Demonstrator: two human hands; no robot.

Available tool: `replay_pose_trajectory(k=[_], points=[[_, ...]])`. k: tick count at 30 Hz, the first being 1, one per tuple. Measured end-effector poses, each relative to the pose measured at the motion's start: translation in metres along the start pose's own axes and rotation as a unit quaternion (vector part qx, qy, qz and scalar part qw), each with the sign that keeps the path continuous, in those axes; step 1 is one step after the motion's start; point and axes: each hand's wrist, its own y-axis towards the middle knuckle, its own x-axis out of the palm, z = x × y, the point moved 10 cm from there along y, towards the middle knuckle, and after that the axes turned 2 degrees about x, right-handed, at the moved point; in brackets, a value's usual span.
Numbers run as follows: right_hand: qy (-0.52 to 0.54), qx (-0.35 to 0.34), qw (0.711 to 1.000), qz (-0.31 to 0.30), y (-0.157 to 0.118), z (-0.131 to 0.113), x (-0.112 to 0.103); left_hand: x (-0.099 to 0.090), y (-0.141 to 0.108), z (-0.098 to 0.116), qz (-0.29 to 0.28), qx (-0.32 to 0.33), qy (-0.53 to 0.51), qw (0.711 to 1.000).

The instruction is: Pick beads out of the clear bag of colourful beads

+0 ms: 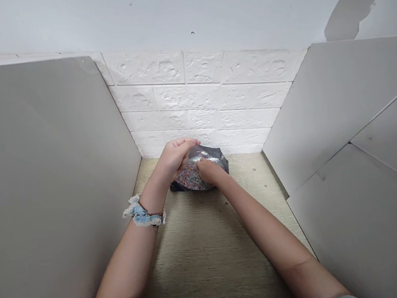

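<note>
A bag of small beads [190,180] lies at the back of the tabletop. Pink, white and pale beads show through its shiny clear face, and its edges are dark. My left hand [177,155] is above the bag's left part, with its fingers drawn together toward the upper middle of the bag. Just right of it, my right hand [208,171] is closed over the bag, fingertips pinched near its middle. Whatever is between the fingers of either hand is too small or hidden to make out. A blue scrunchie with white lace [143,212] circles my left wrist.
Grey panels stand on the left [45,185] and right [324,120] of the pale wooden tabletop [204,258]. A white brick-patterned wall [199,96] closes off the back. Tiny specks [254,168] lie on the tabletop right of the bag.
</note>
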Motion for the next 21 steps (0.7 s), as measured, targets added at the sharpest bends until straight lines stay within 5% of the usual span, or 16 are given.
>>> replay_pose_trajectory(k=[10, 21], points=[[0.011, 0.000, 0.998, -0.056, -0.014, 0.003, -0.022, 0.003, 0.000, -0.002, -0.024, -0.008, -0.002, 1.000], [0.032, 0.010, 0.990, -0.134, -0.011, -0.006, 0.006, 0.007, -0.001, -0.001, -0.040, -0.006, -0.005, 0.999]])
